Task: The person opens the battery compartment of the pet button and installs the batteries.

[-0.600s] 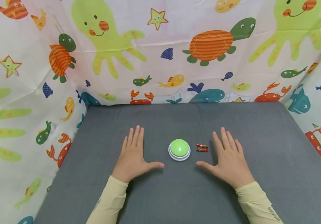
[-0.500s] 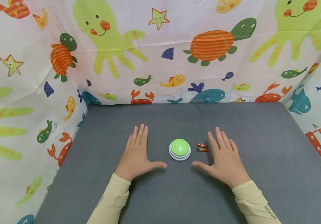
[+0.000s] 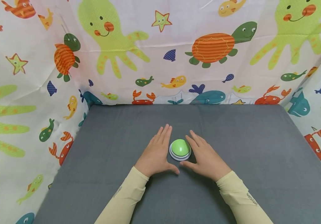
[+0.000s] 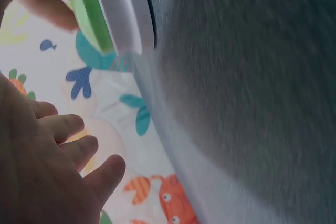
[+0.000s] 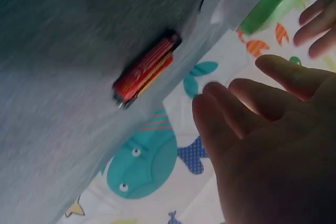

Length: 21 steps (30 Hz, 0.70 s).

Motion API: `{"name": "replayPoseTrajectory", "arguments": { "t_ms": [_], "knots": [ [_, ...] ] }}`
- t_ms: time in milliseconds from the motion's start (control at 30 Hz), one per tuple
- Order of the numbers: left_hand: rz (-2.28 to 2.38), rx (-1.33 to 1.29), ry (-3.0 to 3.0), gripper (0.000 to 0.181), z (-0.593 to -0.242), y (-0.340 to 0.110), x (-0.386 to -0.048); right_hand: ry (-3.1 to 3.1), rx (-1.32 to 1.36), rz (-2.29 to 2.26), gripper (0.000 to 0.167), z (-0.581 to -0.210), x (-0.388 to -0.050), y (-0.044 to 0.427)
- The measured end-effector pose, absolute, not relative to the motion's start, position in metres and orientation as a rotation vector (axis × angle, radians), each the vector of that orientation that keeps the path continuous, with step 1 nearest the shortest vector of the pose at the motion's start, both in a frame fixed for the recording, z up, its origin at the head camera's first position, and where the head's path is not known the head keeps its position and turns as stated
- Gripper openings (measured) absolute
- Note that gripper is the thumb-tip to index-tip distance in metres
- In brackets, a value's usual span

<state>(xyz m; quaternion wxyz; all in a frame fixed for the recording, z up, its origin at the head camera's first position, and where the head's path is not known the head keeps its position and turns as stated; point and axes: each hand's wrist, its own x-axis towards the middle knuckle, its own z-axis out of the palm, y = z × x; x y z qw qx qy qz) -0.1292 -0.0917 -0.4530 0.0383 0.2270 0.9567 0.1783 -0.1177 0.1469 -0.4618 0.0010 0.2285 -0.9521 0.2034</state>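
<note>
A round push button point(image 3: 180, 147) with a green dome and a white base sits on the grey cloth, between my two hands. My left hand point(image 3: 156, 155) is just left of it, fingers straight and thumb spread. From the right comes my right hand point(image 3: 207, 158), its index fingertip overlapping the dome's edge in the head view; whether it touches, I cannot tell. Both hands hold nothing. Two small red-and-black batteries point(image 5: 146, 72) lie side by side on the cloth in the right wrist view; the right hand hides them in the head view.
Grey cloth point(image 3: 115, 133) covers the table. A white curtain point(image 3: 174, 34) printed with sea animals hangs along the back and both sides of it.
Both hands have moved inward from either side toward the push button. The right hand now covers the batteries in the head view. The button has stayed where it was.
</note>
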Motion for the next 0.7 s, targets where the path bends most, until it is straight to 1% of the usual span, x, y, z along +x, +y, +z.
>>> {"name": "replayPoseTrajectory", "arguments": {
  "t_ms": [100,167,300,400,700],
  "knots": [
    [0.554,0.690,2.898,0.162,-0.455,-0.085,-0.129,-3.003,0.755,0.719,0.100,-0.464,-0.122,0.140],
    [0.545,0.713,2.877,0.156,-0.456,-0.079,-0.129,-3.020,0.739,0.747,0.097,-0.466,-0.123,0.140],
    [0.514,0.805,2.833,0.137,-0.458,-0.065,-0.131,-3.035,0.677,0.766,0.091,-0.469,-0.121,0.145],
    [0.497,0.825,2.813,0.123,-0.460,-0.060,-0.132,-3.017,0.688,0.778,0.087,-0.471,-0.123,0.146],
    [0.465,0.841,2.865,0.089,-0.459,-0.070,-0.136,-2.977,0.773,0.761,0.082,-0.473,-0.134,0.137]
  ]
}}
